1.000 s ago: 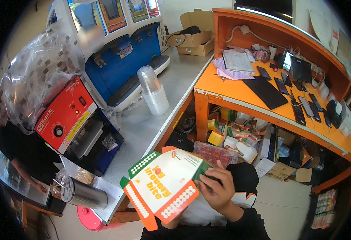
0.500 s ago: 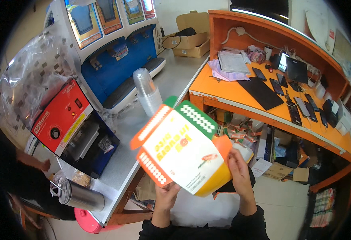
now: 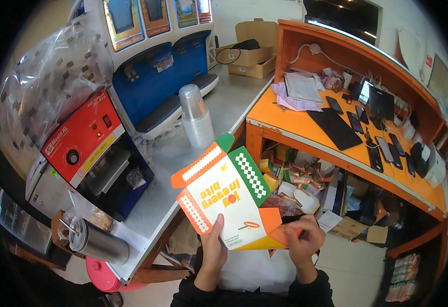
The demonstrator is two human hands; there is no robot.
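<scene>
A cardboard food box [image 3: 224, 204], white-faced with orange, green and yellow flaps, is held tilted in front of me, partly folded. My left hand [image 3: 213, 251] grips its lower edge, the thumb lying on the white face and the fingers hidden behind. At the box's right end, my right hand [image 3: 303, 240] has its fingers curled against the orange and yellow flaps. The flaps at the far and left ends stick out unfolded.
Left, on a grey counter [image 3: 158, 212], stand a red-fronted cup sealer [image 3: 83, 138], stacked plastic cups [image 3: 197, 120] and a steel tumbler [image 3: 101, 243]. An orange desk [image 3: 285, 120] at right bears phones. Below it lie folded cartons [image 3: 305, 197]. A dark-clothed person [image 3: 50, 281] is lower left.
The box has come lower and turned slightly. My left thumb has moved onto its white face, and my right fingers have curled in at the end flaps. The person at left has shifted lower in view.
</scene>
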